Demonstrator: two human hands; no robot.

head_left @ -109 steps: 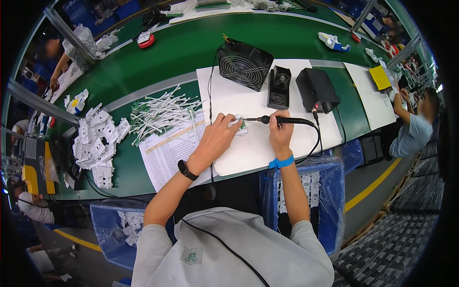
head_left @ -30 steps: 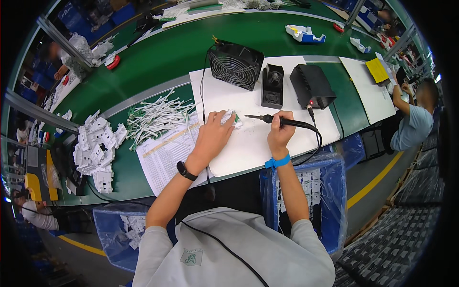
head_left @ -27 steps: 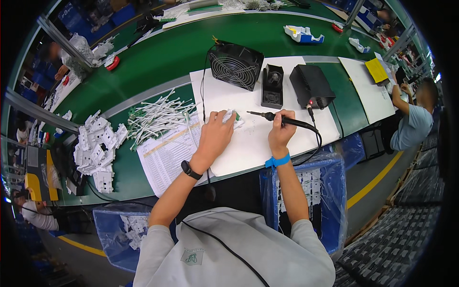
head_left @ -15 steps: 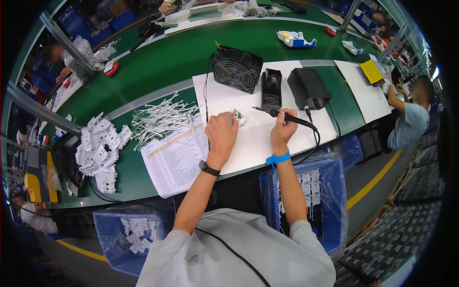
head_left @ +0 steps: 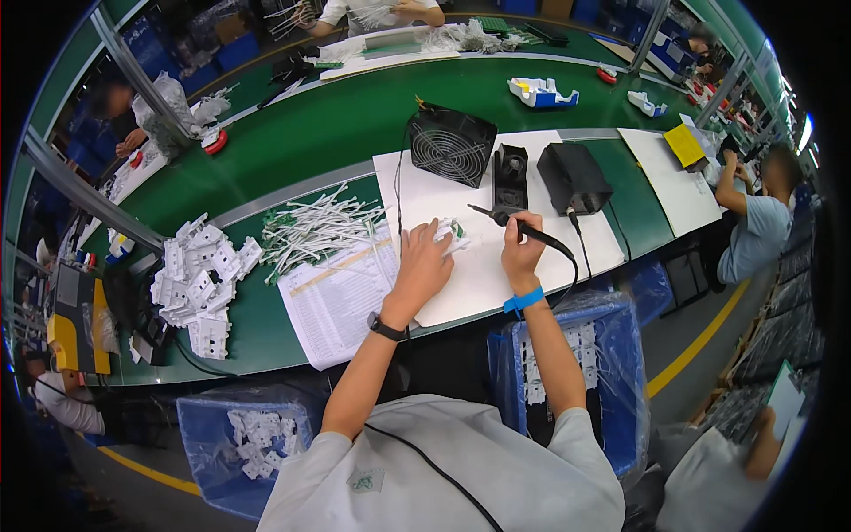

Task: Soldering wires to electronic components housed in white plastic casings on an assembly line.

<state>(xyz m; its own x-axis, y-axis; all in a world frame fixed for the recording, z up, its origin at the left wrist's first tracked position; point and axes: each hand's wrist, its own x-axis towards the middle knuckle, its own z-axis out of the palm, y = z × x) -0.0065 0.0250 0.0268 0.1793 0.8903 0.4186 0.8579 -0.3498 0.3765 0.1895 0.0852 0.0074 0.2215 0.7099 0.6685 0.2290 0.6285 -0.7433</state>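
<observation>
My left hand (head_left: 424,266) presses down on a small white part with a green circuit board (head_left: 452,232) on the white work mat (head_left: 496,266). My right hand (head_left: 521,248) grips a black soldering iron (head_left: 510,220) like a pen, its tip raised just right of the part and pointing left. The iron's cable runs back to a black soldering station (head_left: 573,177). A black iron holder (head_left: 510,175) stands behind my right hand.
A black fan (head_left: 449,145) stands at the mat's far edge. White cable pieces (head_left: 315,232), a printed sheet (head_left: 339,297) and a pile of white housings (head_left: 202,279) lie left. Blue bins with parts (head_left: 576,372) sit below the bench. Other people work around.
The view has shifted and zoomed slightly. My left hand stays on the part; my right hand has lifted the iron tip a little away from it.
</observation>
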